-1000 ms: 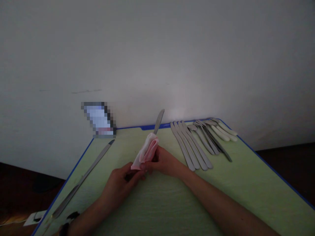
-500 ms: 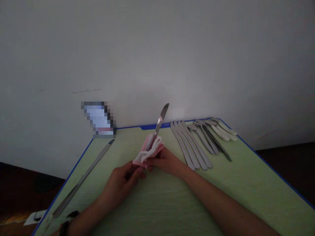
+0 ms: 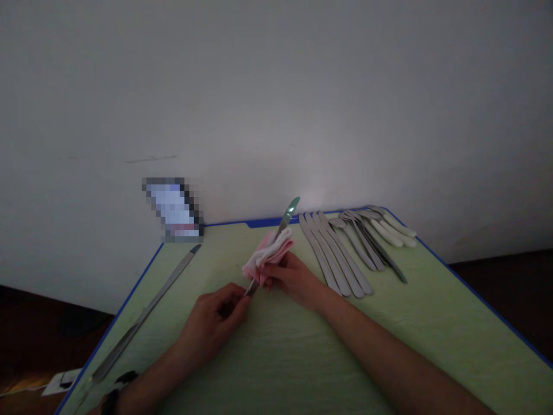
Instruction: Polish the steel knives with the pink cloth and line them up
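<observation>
A metal table knife (image 3: 290,211) is held up over the table, its blade pointing up and away from me. My left hand (image 3: 220,314) pinches the lower end of its handle. Folded around the middle of the knife is a pink and white cloth (image 3: 268,256), which my right hand (image 3: 294,279) grips from the right side. The cloth hides that stretch of the knife. To the right of my right hand, several table knives (image 3: 341,259) lie side by side on the green table (image 3: 276,357).
Several spoons and forks (image 3: 365,245) lie right of the knives, beside white-handled cutlery (image 3: 391,233). Long metal cutlery (image 3: 147,314) lies along the table's left edge. A blurred-out phone-like device (image 3: 175,210) leans against the wall (image 3: 276,104) at the back left.
The cloth and my right hand have slid up the knife, baring part of the handle near my left hand. The blade has dropped slightly and now catches light.
</observation>
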